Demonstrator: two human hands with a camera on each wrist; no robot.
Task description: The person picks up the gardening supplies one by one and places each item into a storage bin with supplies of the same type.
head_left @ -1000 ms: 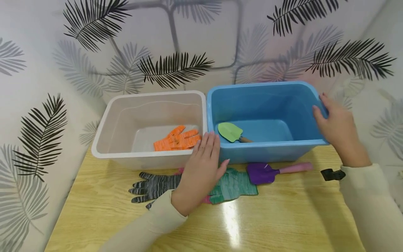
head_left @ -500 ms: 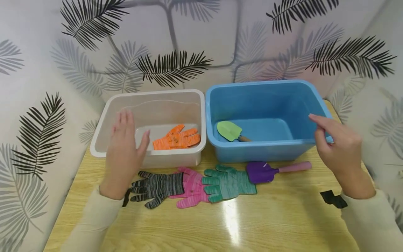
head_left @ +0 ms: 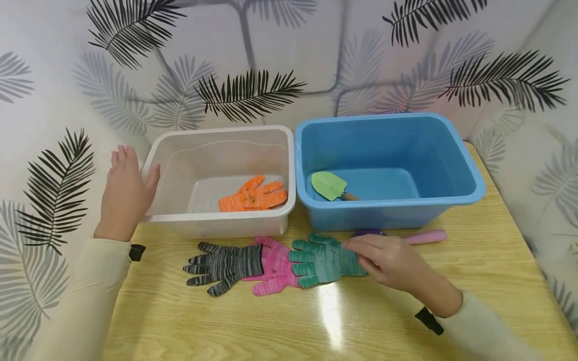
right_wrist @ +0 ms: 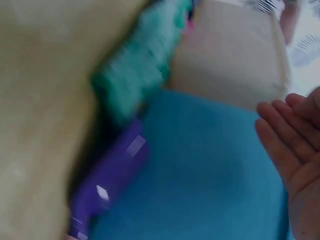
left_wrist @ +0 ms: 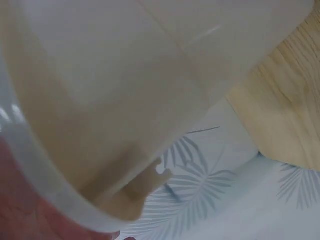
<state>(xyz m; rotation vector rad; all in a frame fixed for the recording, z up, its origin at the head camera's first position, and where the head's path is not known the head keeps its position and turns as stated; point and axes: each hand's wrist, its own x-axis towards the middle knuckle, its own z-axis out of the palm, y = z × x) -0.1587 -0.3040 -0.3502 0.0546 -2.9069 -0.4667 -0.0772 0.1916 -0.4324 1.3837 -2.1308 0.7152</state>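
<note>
The right hand (head_left: 388, 263) holds nothing, its fingers together and loosely extended in its wrist view; from above it overlaps the cuff end of the green glove (head_left: 322, 260), though I cannot tell whether they touch. The left hand (head_left: 125, 198), fingers straight and thumb spread, is at the 9 o'clock end of the pale bin (head_left: 217, 217); whether it presses the rim is unclear. Both hands have shifted: the right has left the 3 o'clock end of the blue bin (head_left: 388, 203), and the left has crossed from where the bins meet. I judge that this ends the handling of the blue bin and leaves the glove row in plain view. The green glove lies flat, marled and palm-broad, fingers pointing to 9 o'clock, overlapping the pink glove (head_left: 276, 268), which meets the grey-striped glove (head_left: 226, 265) beyond. At 1 o'clock from the right hand, the purple shovel (head_left: 426, 237) shows mostly its pink handle. Farther out, an orange glove (head_left: 253, 194) lies at the pale bin's 4 o'clock, a green trowel (head_left: 328, 185) at the blue bin's 8 o'clock.
</note>
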